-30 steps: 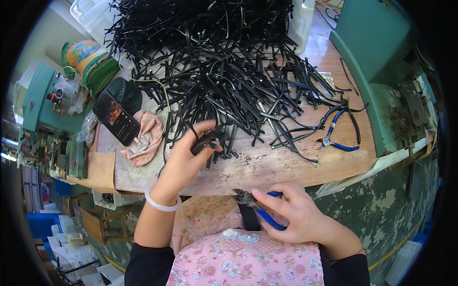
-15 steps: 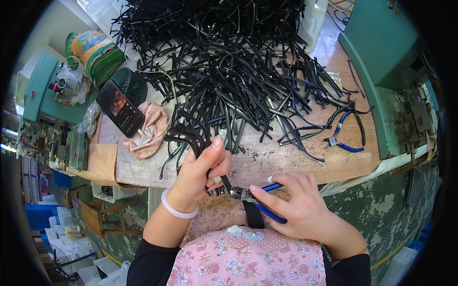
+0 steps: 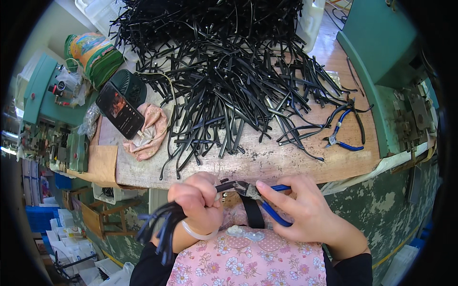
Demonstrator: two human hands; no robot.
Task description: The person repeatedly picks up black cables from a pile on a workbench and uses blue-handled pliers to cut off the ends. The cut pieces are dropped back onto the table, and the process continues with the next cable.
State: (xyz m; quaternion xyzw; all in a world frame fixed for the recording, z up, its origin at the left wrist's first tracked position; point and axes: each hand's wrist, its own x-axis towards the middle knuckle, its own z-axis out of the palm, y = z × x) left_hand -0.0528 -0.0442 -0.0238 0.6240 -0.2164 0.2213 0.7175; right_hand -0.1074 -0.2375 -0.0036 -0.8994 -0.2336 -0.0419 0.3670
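My left hand [image 3: 198,202] is closed round a bundle of black eyeglass temples [image 3: 160,226], their curved tips fanning out below the wrist. The other ends point right from the fist. My right hand [image 3: 305,209] grips blue-handled cutting pliers [image 3: 274,214], and their jaws meet the end of one temple just right of my left hand. Whether the jaws are fully closed is too small to tell. Beyond both hands a large heap of loose black temples [image 3: 229,105] covers the table [image 3: 267,164].
A second pair of blue-handled pliers [image 3: 336,138] lies at the table's right. To the left are a phone [image 3: 120,110] leaning on a dark green fan [image 3: 130,86], a pink cloth [image 3: 155,126] and a tissue pack [image 3: 93,55]. Green machines [image 3: 377,47] flank the table.
My left hand has come down toward me and turned over, swinging the bundle's curved tips from above the fist to its lower left. The pliers' jaws have risen slightly to a temple's end.
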